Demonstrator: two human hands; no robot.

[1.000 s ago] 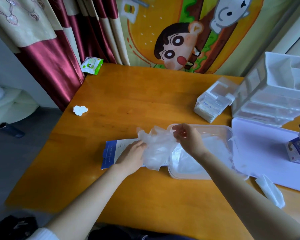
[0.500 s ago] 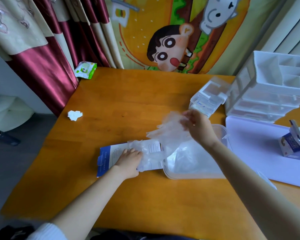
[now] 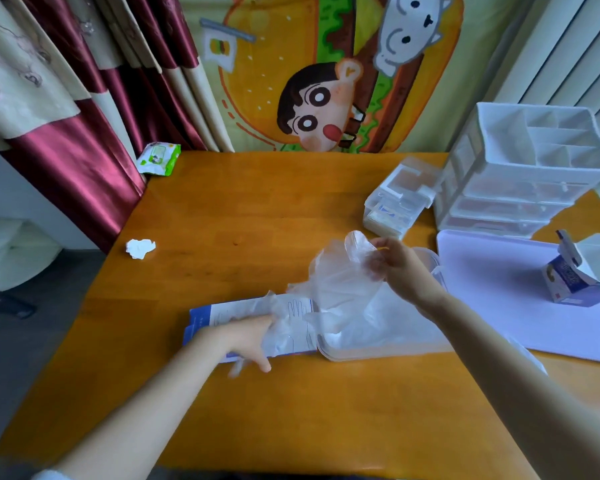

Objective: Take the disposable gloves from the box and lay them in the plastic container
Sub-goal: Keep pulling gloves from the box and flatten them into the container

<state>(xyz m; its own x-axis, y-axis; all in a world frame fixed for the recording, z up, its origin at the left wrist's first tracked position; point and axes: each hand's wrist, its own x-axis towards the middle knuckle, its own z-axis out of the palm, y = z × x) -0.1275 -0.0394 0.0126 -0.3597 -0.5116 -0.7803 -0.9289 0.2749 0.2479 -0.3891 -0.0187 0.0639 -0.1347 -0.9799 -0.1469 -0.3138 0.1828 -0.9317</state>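
Right hand [image 3: 400,268] fingers pinched crinkly clear gloves [image 3: 336,282] above the container [image 3: 361,355]; left hand [image 3: 246,336] pressed flat on the box [image 3: 196,318].

Clear crumpled gloves [image 3: 333,282] held above shallow plastic container [image 3: 361,356], flat blue-white box [image 3: 219,315] alongside

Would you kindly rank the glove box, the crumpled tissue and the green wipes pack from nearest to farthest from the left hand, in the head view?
1. glove box: directly under the left hand, touching it.
2. crumpled tissue: farther back, off to the left.
3. green wipes pack: farthest back, on the left.
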